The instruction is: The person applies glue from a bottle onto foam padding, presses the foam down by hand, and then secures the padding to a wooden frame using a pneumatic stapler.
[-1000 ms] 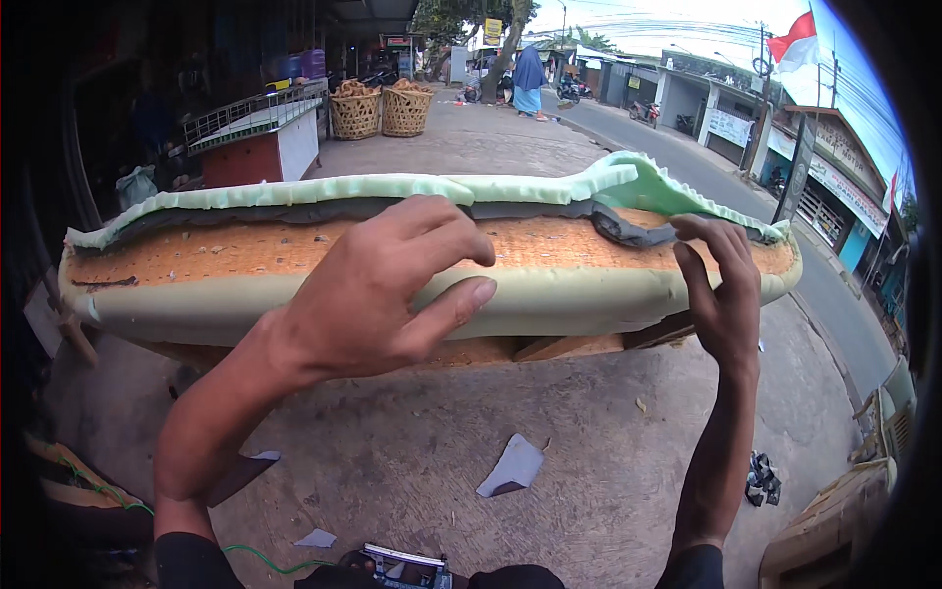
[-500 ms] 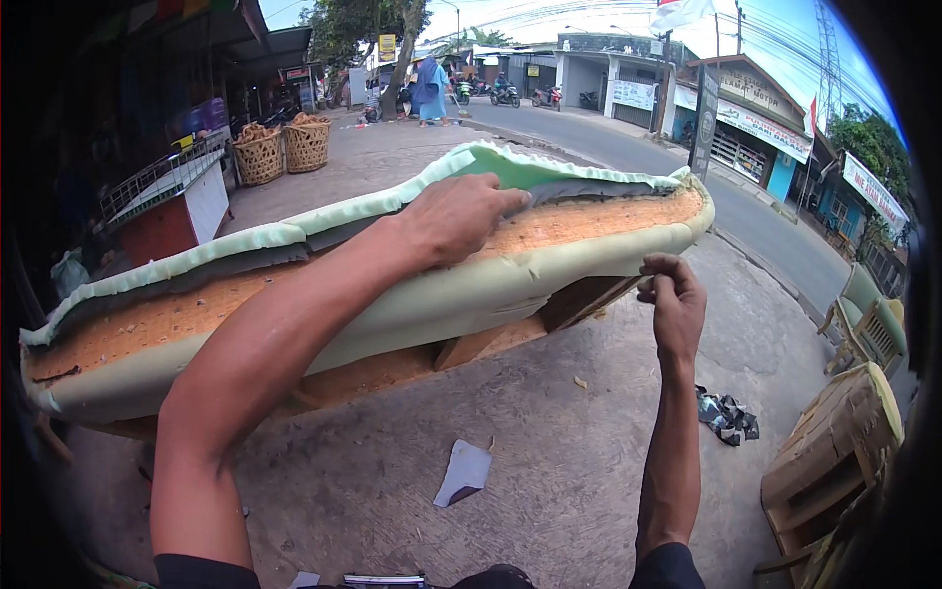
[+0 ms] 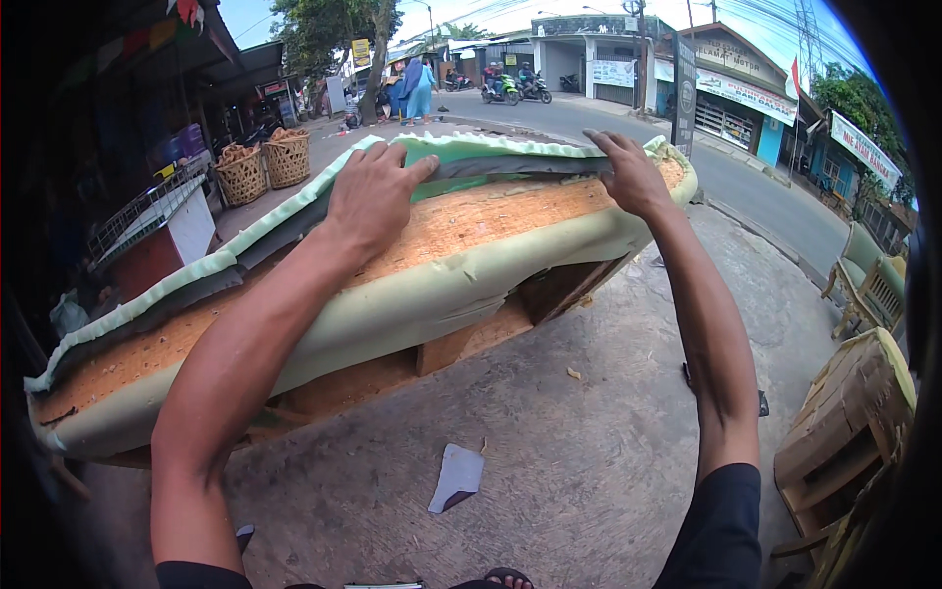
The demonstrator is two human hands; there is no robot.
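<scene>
A long upholstered furniture frame lies slantwise before me, with a bare wooden board along its top and pale green foam wrapped over the near side. Along the far side a foam sheet stands up with a wavy edge, and a dark grey fabric strip runs inside it. My left hand has its fingers hooked over that foam edge, thumb on the inner side. Near the right end, my right hand grips the same edge, fingers beyond it and thumb on the near side.
On the concrete ground lies a grey scrap. At the right stand a wooden furniture frame and a green-padded chair. Wicker baskets are at the far left. Beyond are people, motorbikes and a road.
My right hand has risen from beside the near side to the far foam edge. My left hand has slid left along that edge. The view has shifted slightly.
</scene>
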